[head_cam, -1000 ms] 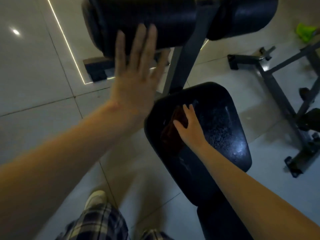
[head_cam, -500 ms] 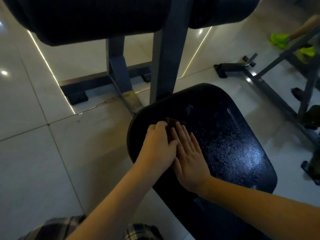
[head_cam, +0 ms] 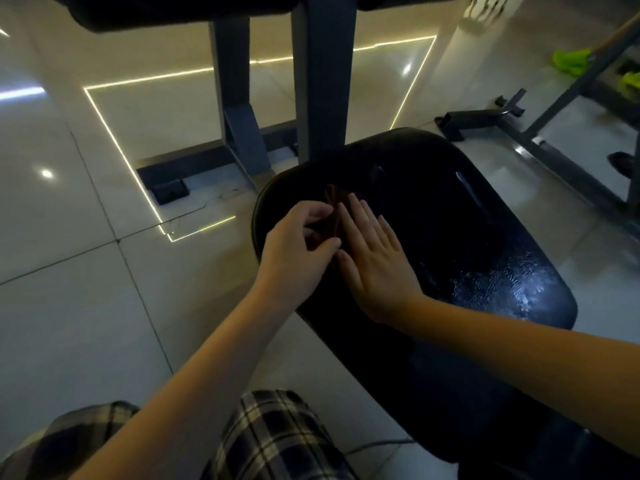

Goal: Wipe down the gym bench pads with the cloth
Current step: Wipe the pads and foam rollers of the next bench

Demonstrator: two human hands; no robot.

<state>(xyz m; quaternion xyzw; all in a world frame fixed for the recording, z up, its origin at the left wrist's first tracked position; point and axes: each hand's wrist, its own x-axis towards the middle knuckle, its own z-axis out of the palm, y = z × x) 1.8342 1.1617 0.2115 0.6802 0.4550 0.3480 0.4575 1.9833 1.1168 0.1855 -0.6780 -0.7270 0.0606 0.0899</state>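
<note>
Stretching from beside the person's knee out to the grey upright post [head_cam: 325, 81], the black seat pad [head_cam: 450, 237] is seen with its long axis running away and to the left, above a pale tiled floor [head_cam: 86, 289]. A second dark pad [head_cam: 173, 12] is cut off by the top edge of the view. Both hands are laid near the seat pad's far left end, side by side and touching. The right hand [head_cam: 374, 258] is pressed flat, while the left hand [head_cam: 294, 247] is held just beside it, nearer the pad's edge. The dark reddish cloth [head_cam: 334, 206] is trapped beneath and between them, and only a folded corner shows beyond the fingertips, toward the post. Most of the pad lies to the right of the cloth, so any coming stroke is judged to run that way, with the right hand better placed to lead. The right fingers [head_cam: 356, 213] are kept straight and together on the cloth; the left fingers [head_cam: 318, 211] are curled, and a fold seems pinched against the thumb.
</note>
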